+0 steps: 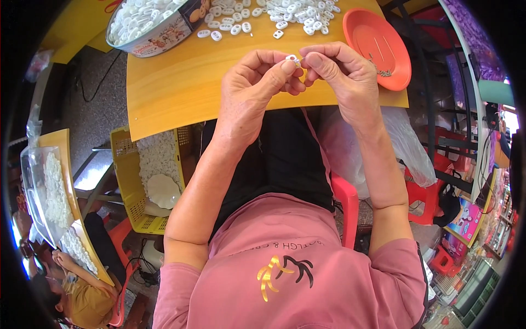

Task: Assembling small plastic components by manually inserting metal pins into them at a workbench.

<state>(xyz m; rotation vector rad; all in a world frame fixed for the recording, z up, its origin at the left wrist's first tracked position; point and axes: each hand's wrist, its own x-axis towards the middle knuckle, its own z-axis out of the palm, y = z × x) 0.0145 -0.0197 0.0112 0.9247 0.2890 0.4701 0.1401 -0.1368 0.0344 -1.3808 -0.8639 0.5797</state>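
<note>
My left hand (249,88) pinches a small white plastic cord lock (291,57) between thumb and forefinger, above the table's near edge. Close against it, my right hand (342,74) has thumb and forefinger pressed together at the piece's right side. Whatever is in those right fingertips is too small to make out. Beyond my hands, similar white cord locks (298,13) with holes lie in a loose pile. To the right, an orange-red plate (402,68) holds a thin light stick (379,48) and a little heap of small metal bits (385,73), perhaps springs.
A printed tin (164,43) full of white pieces stands at the yellow table's (181,82) far left. Below it is a yellow crate (129,181) of white parts. A clear plastic bag (402,142) hangs at right, near a red chair (344,211). Another person (87,293) sits lower left.
</note>
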